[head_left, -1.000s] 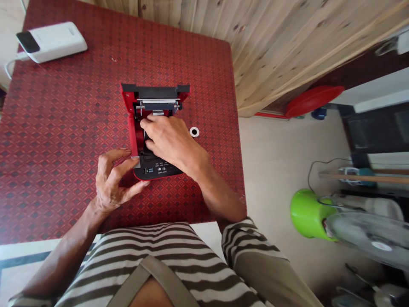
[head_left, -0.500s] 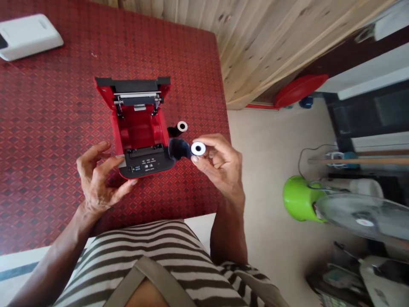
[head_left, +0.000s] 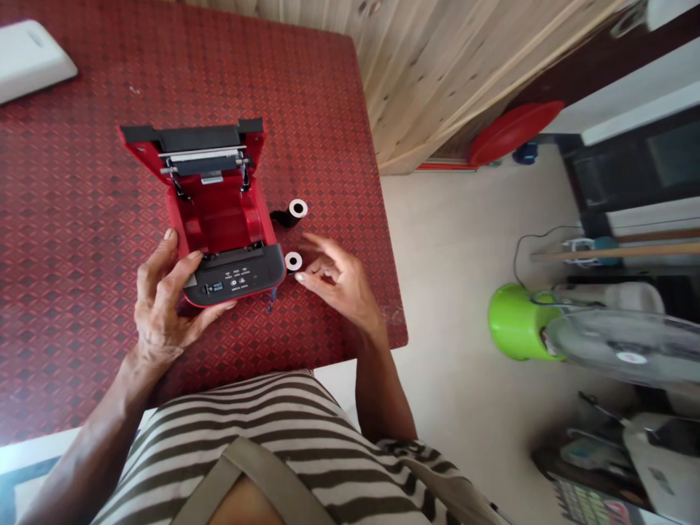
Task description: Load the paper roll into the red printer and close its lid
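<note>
**Left hand grips open red thermal printer**

Red thermal printer (head_left: 213,211) sits lid-open on patterned red worktop (head_left: 65,219), left hand (head_left: 158,299) wrapped round its front-left corner. Right hand (head_left: 333,281) empty, fingers half-curled, tips just beside small paper roll (head_left: 293,261); second paper roll (head_left: 289,213) past them. Wood panelling (head_left: 437,73) beyond; fan (head_left: 628,343) on floor (head_left: 453,292) right of right hand.

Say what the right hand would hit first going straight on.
The right hand would probably meet the small round roll with a white end, just by its fingertips; depth is unclear.
</note>
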Demonstrator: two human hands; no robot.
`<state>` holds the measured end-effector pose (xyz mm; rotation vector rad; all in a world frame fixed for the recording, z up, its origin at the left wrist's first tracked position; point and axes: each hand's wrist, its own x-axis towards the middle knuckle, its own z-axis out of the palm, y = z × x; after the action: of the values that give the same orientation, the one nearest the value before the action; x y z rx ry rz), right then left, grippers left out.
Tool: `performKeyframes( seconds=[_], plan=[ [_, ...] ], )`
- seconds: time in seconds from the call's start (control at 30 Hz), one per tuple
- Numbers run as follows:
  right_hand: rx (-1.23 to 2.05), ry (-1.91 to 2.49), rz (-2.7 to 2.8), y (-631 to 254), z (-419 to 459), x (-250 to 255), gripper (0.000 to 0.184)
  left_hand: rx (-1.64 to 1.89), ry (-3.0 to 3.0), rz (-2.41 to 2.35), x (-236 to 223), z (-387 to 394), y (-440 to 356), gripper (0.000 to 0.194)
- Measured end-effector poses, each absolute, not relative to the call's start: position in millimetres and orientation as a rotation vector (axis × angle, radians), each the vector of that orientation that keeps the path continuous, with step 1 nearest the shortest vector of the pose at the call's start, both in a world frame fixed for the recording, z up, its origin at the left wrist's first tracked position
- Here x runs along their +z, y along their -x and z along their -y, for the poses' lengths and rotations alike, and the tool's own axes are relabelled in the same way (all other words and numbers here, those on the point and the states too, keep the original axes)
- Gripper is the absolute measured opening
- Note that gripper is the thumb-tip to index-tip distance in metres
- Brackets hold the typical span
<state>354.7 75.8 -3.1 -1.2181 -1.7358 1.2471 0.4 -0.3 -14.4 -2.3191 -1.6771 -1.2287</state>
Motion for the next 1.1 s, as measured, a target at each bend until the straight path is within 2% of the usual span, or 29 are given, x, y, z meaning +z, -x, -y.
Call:
performKeyframes(
  seconds=[0.17, 0.3, 0.43, 0.53, 0.7, 0.8, 0.87, 0.93, 1.1],
  plan=[
    [0.989, 1.319, 1.707, -364, -118, -8, 0.041, -1.306, 2.364, 1.695, -10, -1, 7, 0.087],
    [0.919, 1.394, 1.746, -339, -157, -29, 0.052, -1.382, 2.417, 1.672, -9, -4, 11, 0.092],
    [0.924, 1.366, 1.809, -324, -169, -37, 0.034, -1.401, 2.433, 1.648, -7, -4, 10, 0.097],
    [0.881, 1.332, 1.779, -330, -158, -15, 0.030, -1.374, 2.431, 1.672, -4, -2, 7, 0.094],
    [0.843, 1.061, 1.915, -344, -129, 75, 0.049, -1.352, 2.388, 1.696, -7, 2, 1, 0.087],
    [0.843, 0.848, 2.189, -327, -122, 117, 0.049, -1.416, 2.333, 1.678, -12, 3, -2, 0.075],
    [0.721, 0.741, 2.385, -305, -125, 124, 0.041, -1.431, 2.340, 1.654, -14, 4, -3, 0.075],
    [0.555, 0.768, 2.546, -279, -129, 119, 0.033, -1.397, 2.361, 1.655, -13, 5, -4, 0.083],
    [0.341, 1.069, 2.864, -227, -137, 108, 0.037, -1.429, 2.385, 1.707, -13, 8, -7, 0.095]
  ],
)
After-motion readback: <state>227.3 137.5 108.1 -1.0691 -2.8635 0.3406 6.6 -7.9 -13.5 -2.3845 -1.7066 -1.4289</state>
